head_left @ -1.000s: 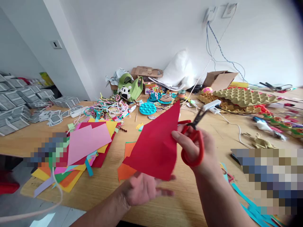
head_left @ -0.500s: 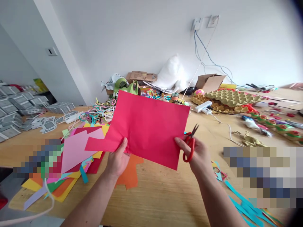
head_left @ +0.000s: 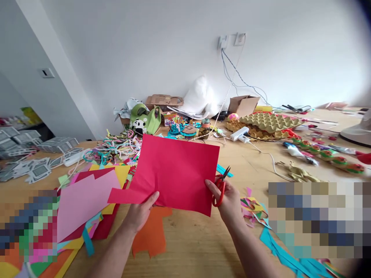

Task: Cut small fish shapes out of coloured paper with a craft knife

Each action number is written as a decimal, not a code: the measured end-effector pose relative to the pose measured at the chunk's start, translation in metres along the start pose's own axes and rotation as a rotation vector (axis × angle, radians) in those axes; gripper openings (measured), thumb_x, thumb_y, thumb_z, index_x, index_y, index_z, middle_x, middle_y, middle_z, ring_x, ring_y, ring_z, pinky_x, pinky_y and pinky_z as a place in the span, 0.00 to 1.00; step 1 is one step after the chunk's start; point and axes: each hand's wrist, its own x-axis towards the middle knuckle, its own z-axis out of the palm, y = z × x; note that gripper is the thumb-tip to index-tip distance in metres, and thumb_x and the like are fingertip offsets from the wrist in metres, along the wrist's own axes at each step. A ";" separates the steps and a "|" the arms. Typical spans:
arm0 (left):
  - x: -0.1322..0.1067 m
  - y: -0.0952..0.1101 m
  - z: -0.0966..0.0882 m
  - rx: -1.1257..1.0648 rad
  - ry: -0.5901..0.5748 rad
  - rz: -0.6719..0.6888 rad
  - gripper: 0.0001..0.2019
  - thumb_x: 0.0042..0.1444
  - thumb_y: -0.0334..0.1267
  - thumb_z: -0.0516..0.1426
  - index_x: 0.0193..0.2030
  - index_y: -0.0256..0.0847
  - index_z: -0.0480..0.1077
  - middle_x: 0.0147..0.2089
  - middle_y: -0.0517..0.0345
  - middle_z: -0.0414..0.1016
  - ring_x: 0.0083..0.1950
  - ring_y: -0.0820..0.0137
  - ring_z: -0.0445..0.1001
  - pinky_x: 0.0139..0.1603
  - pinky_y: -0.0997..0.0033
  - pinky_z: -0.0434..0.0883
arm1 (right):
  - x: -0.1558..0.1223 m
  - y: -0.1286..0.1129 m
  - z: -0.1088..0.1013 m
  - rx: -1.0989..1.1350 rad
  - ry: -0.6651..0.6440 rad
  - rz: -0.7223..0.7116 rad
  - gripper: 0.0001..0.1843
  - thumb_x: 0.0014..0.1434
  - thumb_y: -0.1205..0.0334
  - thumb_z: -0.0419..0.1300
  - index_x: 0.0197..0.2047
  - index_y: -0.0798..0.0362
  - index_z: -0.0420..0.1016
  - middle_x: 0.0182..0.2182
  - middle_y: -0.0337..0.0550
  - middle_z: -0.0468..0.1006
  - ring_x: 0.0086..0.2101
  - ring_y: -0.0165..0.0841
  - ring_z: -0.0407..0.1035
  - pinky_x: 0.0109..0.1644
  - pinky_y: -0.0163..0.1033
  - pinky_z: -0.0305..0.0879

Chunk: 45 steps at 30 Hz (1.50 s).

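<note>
I hold a red sheet of paper (head_left: pixel 176 172) up over the wooden table (head_left: pixel 199 243) with both hands. My left hand (head_left: pixel 140 212) pinches its lower left edge, thumb on the front. My right hand (head_left: pixel 227 199) pinches the lower right edge while red-handled scissors (head_left: pixel 219 187) hang in its fingers, blades pointing up and to the right. A notch is cut out of the sheet's lower left corner. An orange paper piece (head_left: pixel 152 231) lies on the table under the sheet.
A heap of coloured paper with a pink sheet (head_left: pixel 84 200) lies left. Pipe cleaners (head_left: pixel 116 148), a green panda bag (head_left: pixel 145 119), egg trays (head_left: pixel 266 123), a glue gun (head_left: pixel 239 134) and boxes stand behind. Teal strips (head_left: pixel 286 255) lie at right.
The red sheet went from edge-on and folded-looking to spread flat facing me, then dropped lower. My left hand moved up and took its lower edge. The view shifted right.
</note>
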 end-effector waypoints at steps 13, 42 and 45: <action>0.006 -0.009 -0.005 -0.032 -0.001 -0.085 0.16 0.38 0.41 0.72 0.35 0.43 0.76 0.30 0.60 0.76 0.22 0.65 0.76 0.21 0.67 0.75 | 0.002 0.010 -0.004 -0.086 0.009 -0.003 0.22 0.44 0.44 0.71 0.25 0.54 0.72 0.20 0.36 0.69 0.24 0.29 0.60 0.29 0.34 0.58; 0.016 0.013 -0.005 -0.188 0.185 0.055 0.19 0.42 0.43 0.71 0.43 0.50 0.77 0.41 0.63 0.77 0.35 0.68 0.77 0.24 0.73 0.78 | -0.035 0.029 0.022 -0.380 -0.385 0.255 0.29 0.54 0.32 0.54 0.26 0.53 0.65 0.18 0.35 0.66 0.17 0.29 0.65 0.21 0.33 0.60; 0.015 0.013 -0.005 -0.184 0.179 0.055 0.20 0.43 0.42 0.71 0.45 0.50 0.77 0.43 0.62 0.77 0.36 0.67 0.77 0.25 0.73 0.78 | -0.035 0.027 0.022 -0.364 -0.381 0.270 0.30 0.53 0.31 0.54 0.25 0.53 0.65 0.17 0.35 0.66 0.17 0.29 0.65 0.20 0.33 0.61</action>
